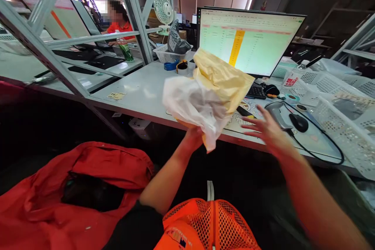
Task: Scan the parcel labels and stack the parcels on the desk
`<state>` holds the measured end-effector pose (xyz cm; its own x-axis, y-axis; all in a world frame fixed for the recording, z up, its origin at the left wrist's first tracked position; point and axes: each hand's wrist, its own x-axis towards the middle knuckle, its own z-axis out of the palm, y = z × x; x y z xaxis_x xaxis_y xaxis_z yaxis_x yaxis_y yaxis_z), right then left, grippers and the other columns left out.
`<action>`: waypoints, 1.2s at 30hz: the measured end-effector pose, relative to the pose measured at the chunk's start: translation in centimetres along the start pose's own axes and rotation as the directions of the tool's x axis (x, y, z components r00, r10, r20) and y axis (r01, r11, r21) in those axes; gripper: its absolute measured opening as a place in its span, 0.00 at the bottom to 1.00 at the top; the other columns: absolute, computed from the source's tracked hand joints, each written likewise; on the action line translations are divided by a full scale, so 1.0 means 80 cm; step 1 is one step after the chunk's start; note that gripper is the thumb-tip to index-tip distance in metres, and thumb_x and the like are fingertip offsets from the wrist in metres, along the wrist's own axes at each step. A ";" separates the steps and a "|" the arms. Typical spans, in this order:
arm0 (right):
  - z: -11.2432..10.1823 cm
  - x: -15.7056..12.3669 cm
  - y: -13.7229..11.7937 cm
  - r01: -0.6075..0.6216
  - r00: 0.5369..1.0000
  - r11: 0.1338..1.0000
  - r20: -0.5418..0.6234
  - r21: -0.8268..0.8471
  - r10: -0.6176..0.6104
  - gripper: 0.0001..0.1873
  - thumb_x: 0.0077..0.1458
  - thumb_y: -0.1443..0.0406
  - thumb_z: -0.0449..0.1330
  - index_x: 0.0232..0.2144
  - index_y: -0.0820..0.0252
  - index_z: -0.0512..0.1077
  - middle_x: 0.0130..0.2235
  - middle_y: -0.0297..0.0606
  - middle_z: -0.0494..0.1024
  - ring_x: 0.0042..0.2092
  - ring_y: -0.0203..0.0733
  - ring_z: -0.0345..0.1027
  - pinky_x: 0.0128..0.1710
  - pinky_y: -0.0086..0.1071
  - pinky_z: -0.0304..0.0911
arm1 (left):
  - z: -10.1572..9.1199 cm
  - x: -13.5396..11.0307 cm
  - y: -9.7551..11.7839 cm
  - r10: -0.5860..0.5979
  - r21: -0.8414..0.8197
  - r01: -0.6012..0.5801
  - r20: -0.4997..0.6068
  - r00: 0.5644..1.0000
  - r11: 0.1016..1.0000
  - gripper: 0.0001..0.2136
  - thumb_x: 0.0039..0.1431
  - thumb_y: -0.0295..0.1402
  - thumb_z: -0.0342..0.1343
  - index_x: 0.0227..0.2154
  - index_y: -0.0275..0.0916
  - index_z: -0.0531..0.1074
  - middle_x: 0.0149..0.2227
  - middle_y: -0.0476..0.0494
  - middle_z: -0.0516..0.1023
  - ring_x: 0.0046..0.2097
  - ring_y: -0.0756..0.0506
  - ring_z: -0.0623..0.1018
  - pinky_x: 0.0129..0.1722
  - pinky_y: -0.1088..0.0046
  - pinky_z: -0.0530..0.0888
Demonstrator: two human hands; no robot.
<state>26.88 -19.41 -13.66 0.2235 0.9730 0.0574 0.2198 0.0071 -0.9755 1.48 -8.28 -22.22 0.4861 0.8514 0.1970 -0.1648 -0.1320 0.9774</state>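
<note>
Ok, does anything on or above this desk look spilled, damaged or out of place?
Nothing on the desk stands out as spilled or damaged. The white plastic and yellow packaging in the left hand look crumpled, but that seems ordinary for soft wrapping.

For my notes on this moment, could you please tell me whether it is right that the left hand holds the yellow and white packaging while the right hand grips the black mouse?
Not quite: the head view shows the right hand open and holding nothing; the black mouse lies apart from it. The left hand does hold the yellow and white packaging.
</note>
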 end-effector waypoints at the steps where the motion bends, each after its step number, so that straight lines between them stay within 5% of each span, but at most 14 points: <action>1: 0.034 0.026 0.003 0.042 0.998 0.994 0.051 0.097 -0.047 0.63 0.49 0.33 0.66 0.74 0.49 0.44 0.56 0.51 0.79 0.53 0.60 0.79 0.50 0.53 0.78 | 0.013 -0.003 -0.004 0.028 -0.031 -0.027 0.049 0.998 0.999 0.40 0.53 0.65 0.59 0.60 0.41 0.70 0.56 0.34 0.80 0.60 0.31 0.78 0.56 0.51 0.79; 4: 0.095 0.102 0.017 0.272 0.962 0.956 -0.008 0.113 -0.273 0.58 0.54 0.40 0.65 0.74 0.49 0.43 0.58 0.48 0.78 0.53 0.53 0.77 0.50 0.47 0.77 | 0.027 -0.023 -0.021 0.082 -0.092 -0.073 0.091 0.993 0.993 0.44 0.54 0.57 0.66 0.70 0.45 0.62 0.71 0.38 0.67 0.70 0.33 0.68 0.67 0.51 0.71; 7: 0.109 0.172 0.029 0.378 0.925 0.926 0.044 -0.021 -0.377 0.48 0.58 0.47 0.63 0.73 0.54 0.51 0.49 0.43 0.81 0.46 0.48 0.77 0.46 0.41 0.76 | 0.018 -0.059 -0.030 -0.136 0.124 0.126 0.070 0.988 0.984 0.35 0.60 0.47 0.66 0.68 0.43 0.67 0.68 0.37 0.71 0.68 0.34 0.71 0.68 0.49 0.70; 9: 0.112 0.214 0.036 0.395 0.915 0.907 0.142 -0.144 -0.376 0.40 0.58 0.56 0.62 0.70 0.59 0.59 0.42 0.40 0.82 0.40 0.45 0.75 0.44 0.39 0.74 | 0.016 -0.082 -0.018 -0.282 0.285 0.230 0.160 0.946 0.931 0.30 0.63 0.45 0.63 0.65 0.40 0.71 0.60 0.34 0.79 0.59 0.35 0.80 0.59 0.52 0.77; 11: 0.117 0.247 0.040 0.407 0.911 0.860 0.203 -0.307 -0.359 0.35 0.58 0.64 0.60 0.67 0.64 0.66 0.41 0.40 0.81 0.39 0.44 0.73 0.47 0.39 0.71 | 0.023 -0.093 0.008 -0.267 0.352 0.141 0.340 0.902 0.925 0.25 0.65 0.44 0.62 0.60 0.38 0.75 0.53 0.35 0.84 0.51 0.38 0.84 0.52 0.59 0.81; 14: 0.126 0.278 0.039 0.383 0.924 0.762 0.213 -0.522 -0.318 0.34 0.56 0.72 0.60 0.66 0.66 0.69 0.45 0.44 0.82 0.44 0.47 0.73 0.54 0.42 0.69 | 0.041 -0.075 0.049 -0.006 0.445 -0.204 0.426 0.904 0.872 0.18 0.70 0.43 0.57 0.55 0.40 0.79 0.54 0.39 0.83 0.54 0.40 0.83 0.57 0.62 0.78; 17: 0.125 0.278 0.030 0.389 0.911 0.678 0.153 -0.623 -0.383 0.29 0.58 0.72 0.61 0.62 0.68 0.72 0.49 0.49 0.81 0.48 0.50 0.74 0.57 0.45 0.67 | 0.055 -0.031 0.051 0.130 0.770 -0.325 0.306 0.943 0.548 0.23 0.72 0.40 0.54 0.65 0.39 0.71 0.68 0.34 0.71 0.71 0.35 0.68 0.71 0.52 0.65; 20: 0.099 0.245 0.023 0.442 0.881 0.633 0.174 -0.635 -0.440 0.19 0.61 0.68 0.60 0.54 0.65 0.78 0.47 0.47 0.82 0.46 0.48 0.75 0.54 0.41 0.69 | 0.066 0.001 0.009 0.039 0.909 -0.318 0.320 0.947 0.269 0.32 0.70 0.43 0.56 0.72 0.36 0.61 0.75 0.31 0.57 0.76 0.31 0.56 0.74 0.44 0.55; 24: 0.013 0.179 0.036 0.410 0.886 0.533 0.184 -0.740 -0.426 0.18 0.65 0.62 0.60 0.54 0.62 0.78 0.50 0.46 0.82 0.47 0.48 0.76 0.52 0.40 0.69 | 0.092 0.007 -0.045 0.014 0.925 -0.349 0.351 0.936 0.150 0.40 0.66 0.49 0.59 0.75 0.37 0.55 0.77 0.33 0.50 0.78 0.26 0.46 0.73 0.30 0.43; 27: -0.071 0.141 0.058 0.043 0.929 0.407 -0.113 -0.912 -0.352 0.23 0.66 0.59 0.59 0.59 0.64 0.75 0.55 0.54 0.78 0.54 0.57 0.74 0.56 0.46 0.67 | 0.112 0.006 -0.057 0.011 0.936 -0.328 0.329 0.944 0.131 0.40 0.68 0.52 0.56 0.75 0.36 0.54 0.77 0.32 0.50 0.78 0.26 0.44 0.69 0.23 0.37; 30: -0.129 0.124 0.084 -0.360 0.902 0.263 -0.406 -0.895 -0.148 0.31 0.66 0.54 0.60 0.63 0.69 0.71 0.57 0.64 0.75 0.58 0.67 0.71 0.55 0.52 0.66 | 0.128 0.012 -0.059 0.005 0.943 -0.314 0.315 0.949 0.111 0.41 0.70 0.53 0.53 0.74 0.26 0.54 0.76 0.24 0.51 0.78 0.29 0.46 0.72 0.29 0.37; 33: -0.146 0.126 0.108 -0.479 0.873 0.191 -0.488 -0.857 0.003 0.36 0.64 0.51 0.62 0.63 0.73 0.69 0.56 0.68 0.75 0.58 0.70 0.71 0.54 0.54 0.67 | 0.135 0.017 -0.064 0.013 0.937 -0.336 0.337 0.941 0.099 0.45 0.68 0.53 0.55 0.72 0.17 0.53 0.75 0.17 0.50 0.78 0.31 0.49 0.76 0.45 0.44; 36: -0.142 0.143 0.120 -0.530 0.843 0.218 -0.537 -0.819 0.031 0.37 0.61 0.55 0.65 0.63 0.77 0.66 0.55 0.71 0.75 0.58 0.69 0.71 0.54 0.52 0.68 | 0.137 0.016 -0.072 0.044 0.930 -0.356 0.353 0.935 0.095 0.45 0.66 0.51 0.57 0.73 0.21 0.52 0.76 0.22 0.46 0.78 0.30 0.48 0.76 0.51 0.48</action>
<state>42.29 -10.85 -19.96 0.7054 0.6963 0.1325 0.7074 -0.7035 -0.0689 12.44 -12.02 -26.77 0.7501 0.6107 0.2536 0.6095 -0.7873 0.0932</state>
